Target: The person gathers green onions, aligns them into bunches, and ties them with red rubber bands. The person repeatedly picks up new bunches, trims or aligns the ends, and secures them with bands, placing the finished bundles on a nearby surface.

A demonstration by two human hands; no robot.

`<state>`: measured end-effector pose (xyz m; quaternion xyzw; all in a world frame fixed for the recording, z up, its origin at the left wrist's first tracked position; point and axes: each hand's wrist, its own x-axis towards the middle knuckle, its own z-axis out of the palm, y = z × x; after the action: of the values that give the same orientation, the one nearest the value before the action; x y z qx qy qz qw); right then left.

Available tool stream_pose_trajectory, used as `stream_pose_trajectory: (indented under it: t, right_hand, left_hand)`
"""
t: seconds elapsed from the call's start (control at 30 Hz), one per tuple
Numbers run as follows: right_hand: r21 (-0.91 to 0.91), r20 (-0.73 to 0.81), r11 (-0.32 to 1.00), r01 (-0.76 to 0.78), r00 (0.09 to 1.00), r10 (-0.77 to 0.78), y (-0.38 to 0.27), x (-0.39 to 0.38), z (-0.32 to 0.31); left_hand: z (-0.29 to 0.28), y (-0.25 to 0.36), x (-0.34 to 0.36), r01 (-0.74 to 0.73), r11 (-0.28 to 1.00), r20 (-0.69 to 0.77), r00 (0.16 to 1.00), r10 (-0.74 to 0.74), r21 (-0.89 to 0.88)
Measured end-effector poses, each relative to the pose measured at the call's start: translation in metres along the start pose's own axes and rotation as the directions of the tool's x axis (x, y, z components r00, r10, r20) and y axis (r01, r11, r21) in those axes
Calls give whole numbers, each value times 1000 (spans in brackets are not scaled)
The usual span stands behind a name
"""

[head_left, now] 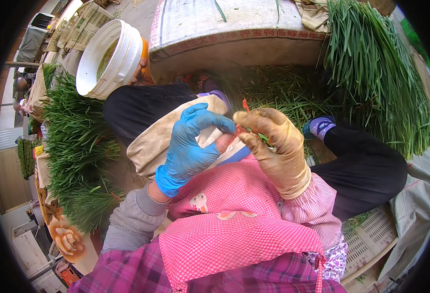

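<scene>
Pink checked apron cloth (239,239) spreads across the seated wearer's lap, nearest the camera. Above it, at the centre, a thin red tie (239,130) sits between two gloved hands. Left hand (188,146), in a blue glove with the thumb tip bare, curves into a ring, index finger and thumb pinched at the tie. Right hand (278,151), in a stained cream glove, meets it, thumb and forefinger drawn together on the same tie, a red end poking up above. Beige cloth (151,144) covers part of the left leg. Long green leaves lie piled at left (73,141) and drape in a thick bundle at right (376,68). Beyond the left knee a white bucket (120,73) leans beside a low, sack-covered bench (190,29)
</scene>
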<state>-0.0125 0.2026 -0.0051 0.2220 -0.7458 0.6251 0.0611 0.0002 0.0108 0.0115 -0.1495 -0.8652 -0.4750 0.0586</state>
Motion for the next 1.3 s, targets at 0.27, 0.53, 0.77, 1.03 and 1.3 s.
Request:
stream_pose_trajectory:
  t: [0.27, 0.53, 0.77, 1.03, 1.3]
  right_hand:
    - [523, 48, 779, -347, 924, 379, 0, -9, 6]
    - [742, 142, 499, -448, 832, 536, 5, -6, 4]
    - [104, 19, 980, -168, 986, 167, 4, -8, 1]
    - [830, 289, 294, -474, 816, 500, 16, -10, 3]
    - [85, 113, 982, -170, 981, 160, 16, -6, -2]
  left_hand:
    - [2, 6, 6, -52, 999, 55, 997, 52, -9]
    - [-1, 5, 1, 339, 878, 114, 941, -320, -337]
    - [-2, 3, 6, 45, 998, 75, 996, -48, 49]
    - [0, 5, 2, 315, 891, 100, 949, -299, -328]
    - [-2, 4, 7, 112, 992, 109, 988, -106, -50]
